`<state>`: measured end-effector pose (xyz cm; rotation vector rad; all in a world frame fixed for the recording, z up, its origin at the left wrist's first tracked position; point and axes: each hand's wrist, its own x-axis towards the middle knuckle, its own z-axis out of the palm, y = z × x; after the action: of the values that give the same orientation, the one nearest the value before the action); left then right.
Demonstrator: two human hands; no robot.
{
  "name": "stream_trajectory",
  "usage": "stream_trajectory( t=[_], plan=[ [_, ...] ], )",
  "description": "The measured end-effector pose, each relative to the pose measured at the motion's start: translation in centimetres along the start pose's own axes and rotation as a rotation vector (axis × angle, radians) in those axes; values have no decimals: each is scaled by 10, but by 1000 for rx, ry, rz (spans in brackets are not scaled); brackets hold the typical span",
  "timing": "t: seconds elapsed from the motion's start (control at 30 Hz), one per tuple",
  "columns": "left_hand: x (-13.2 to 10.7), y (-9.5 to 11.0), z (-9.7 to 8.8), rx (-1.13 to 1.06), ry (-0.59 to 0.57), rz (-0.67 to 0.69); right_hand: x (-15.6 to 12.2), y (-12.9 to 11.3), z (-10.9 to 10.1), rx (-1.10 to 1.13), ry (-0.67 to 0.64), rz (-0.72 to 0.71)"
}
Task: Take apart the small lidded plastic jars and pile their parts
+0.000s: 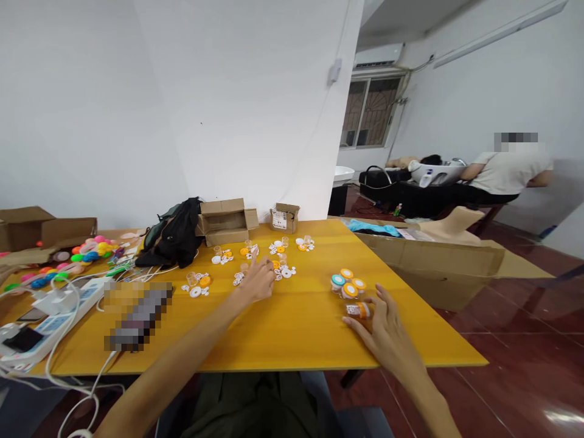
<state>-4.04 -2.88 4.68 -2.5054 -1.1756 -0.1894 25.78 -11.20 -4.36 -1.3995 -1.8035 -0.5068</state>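
Observation:
My left hand (256, 281) reaches across the yellow table (292, 331) with its forefinger stretched out, its other fingers curled, touching the small white and orange parts (281, 269) near the middle. My right hand (384, 325) lies on the table with fingers spread, its fingertips around a small jar lying on its side (359, 310). Just beyond it stand three small jars with orange and teal lids (347, 283). More little clear jars and white discs (199, 285) are scattered in groups across the table's far half.
Open cardboard boxes (227, 220) and a black bag (176, 234) sit at the table's back. Colourful toys (86, 252), a power strip (68, 301) and cables crowd the left side. A large flattened carton (438, 258) lies to the right. A person (506, 173) sits far back right.

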Motion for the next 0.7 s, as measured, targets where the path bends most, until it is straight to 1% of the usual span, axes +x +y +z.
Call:
stream_trajectory(
  t=[0.1, 0.17, 0.3, 0.4, 0.47, 0.7],
  plan=[
    [3, -2, 2, 35, -23, 63, 1, 0, 0, 10, 3, -14],
    [4, -5, 6, 39, -18, 77, 0, 0, 0, 16, 2, -5],
    [9, -17, 14, -11, 44, 2, -1, 1, 2, 30, -5, 32],
    [18, -26, 17, -28, 130, -60, -3, 2, 4, 38, -16, 40],
    [25, -30, 18, -38, 162, -79, -4, 3, 5, 44, -26, 46],
    [43, -28, 29, -36, 135, -70, -5, 7, 5, 42, -45, 56]
  ],
)
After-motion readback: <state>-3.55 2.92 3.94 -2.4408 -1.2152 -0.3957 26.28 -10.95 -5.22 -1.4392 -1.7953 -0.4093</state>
